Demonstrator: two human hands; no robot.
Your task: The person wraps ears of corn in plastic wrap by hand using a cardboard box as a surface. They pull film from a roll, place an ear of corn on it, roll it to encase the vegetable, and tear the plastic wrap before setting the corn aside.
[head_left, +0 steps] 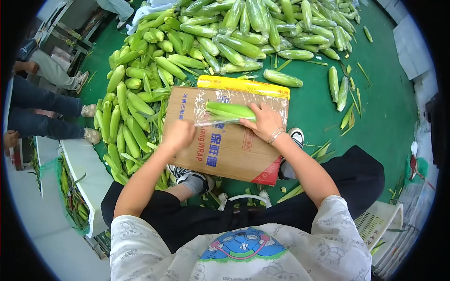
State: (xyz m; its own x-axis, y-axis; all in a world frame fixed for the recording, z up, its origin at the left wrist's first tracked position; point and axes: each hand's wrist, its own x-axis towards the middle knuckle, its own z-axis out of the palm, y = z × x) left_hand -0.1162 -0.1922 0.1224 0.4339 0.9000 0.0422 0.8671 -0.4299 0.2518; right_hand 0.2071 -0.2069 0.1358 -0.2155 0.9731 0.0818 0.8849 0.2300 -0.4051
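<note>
An ear of corn [229, 111] in its green husk lies across the cardboard box [185, 152] before me, on a sheet of clear plastic wrap [200, 99]. My right hand [265, 121] rests on the corn's right end, thumb and fingers around it. At the corn's left, my left hand [180, 135] is closed in a pinch at the edge of the wrap, which stretches towards it. A yellow cling film box [243, 86] lies along the far edge of the cardboard box.
Unwrapped corn [133, 100] is heaped at the left, and wrapped corn [243, 44] is piled at the back on the green floor [328, 126]. Other people's legs [42, 105] stand at far left. White crates [379, 222] sit at lower right.
</note>
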